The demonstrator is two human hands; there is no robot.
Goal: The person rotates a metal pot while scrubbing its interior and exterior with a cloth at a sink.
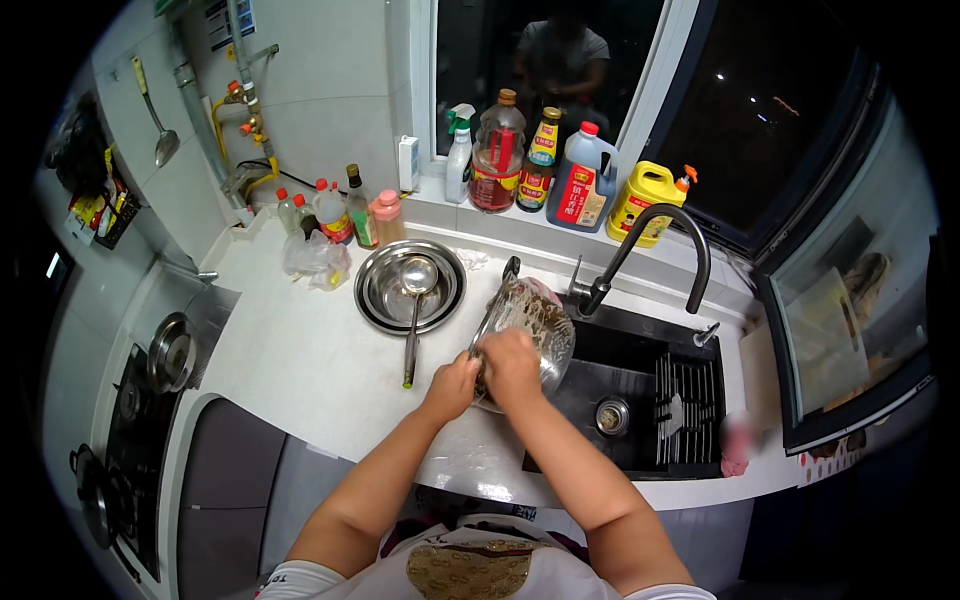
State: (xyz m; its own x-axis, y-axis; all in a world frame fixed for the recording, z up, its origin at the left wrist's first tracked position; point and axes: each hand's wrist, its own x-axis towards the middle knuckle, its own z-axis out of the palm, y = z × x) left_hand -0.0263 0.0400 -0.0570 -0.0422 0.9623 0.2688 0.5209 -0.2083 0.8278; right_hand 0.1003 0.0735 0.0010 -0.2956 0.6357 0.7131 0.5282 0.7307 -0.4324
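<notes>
A metal pot (548,345) stands tilted on its side at the sink's left edge. Its outer surface is streaked with pale suds or residue, and a black side handle (512,268) sticks up at its far end. My left hand (455,388) is closed round the near end of the pot, at its rim or handle. Against the pot's outer side presses my right hand (512,366), its fingers curled and slightly blurred; anything inside them is hidden. To the left, a ladle (418,276) lies across nested metal bowls (364,300).
The black sink (590,385) holds a drying rack (690,410) under a dark faucet (690,250). Several bottles, including a blue jug (583,185), line the sill. More bottles and a plastic bag (316,260) sit back left. A stove (125,450) is far left; an open window (850,330) juts in right.
</notes>
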